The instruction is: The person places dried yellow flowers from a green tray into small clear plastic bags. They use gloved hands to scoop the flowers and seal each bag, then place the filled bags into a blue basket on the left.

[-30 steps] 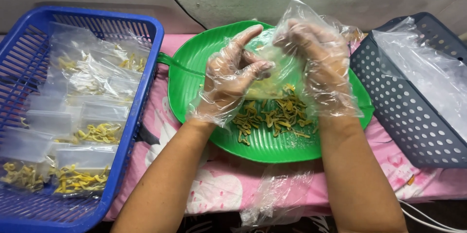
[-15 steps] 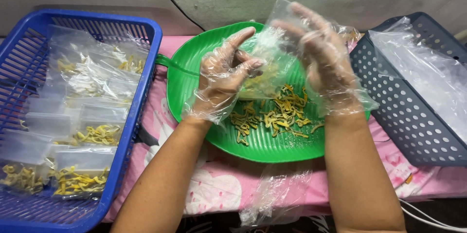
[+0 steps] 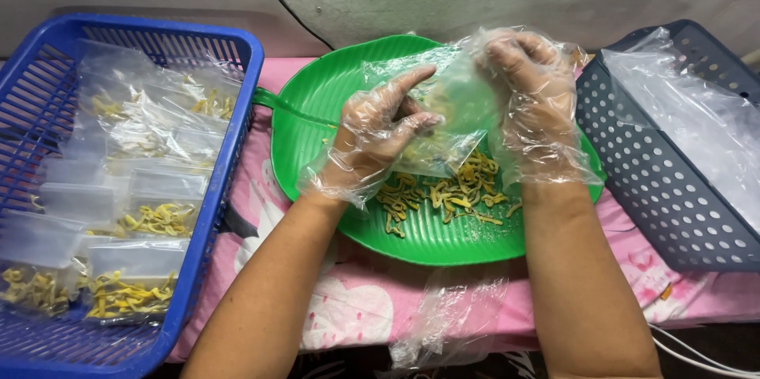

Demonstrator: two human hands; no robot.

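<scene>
Both my hands wear loose clear plastic gloves and hold one small clear plastic bag point(image 3: 443, 121) above a green leaf-shaped tray point(image 3: 317, 102). My left hand point(image 3: 378, 132) pinches the bag's left edge between thumb and fingers, index finger stretched out. At the bag's upper right corner my right hand point(image 3: 534, 102) grips it. Some yellow snack pieces show inside the bag. A loose pile of the same yellow pieces point(image 3: 443, 193) lies on the tray just below the bag.
A blue plastic basket point(image 3: 202, 213) at the left holds several filled clear bags. A grey perforated basket point(image 3: 657, 165) at the right holds empty clear bags. Another clear bag point(image 3: 451, 316) hangs off the front edge of the pink patterned cloth point(image 3: 348, 316).
Both hands have shifted slightly with the bag. My right hand's fingers have curled from spread to gripping the bag's top corner. The bag now hangs lower toward the pile.
</scene>
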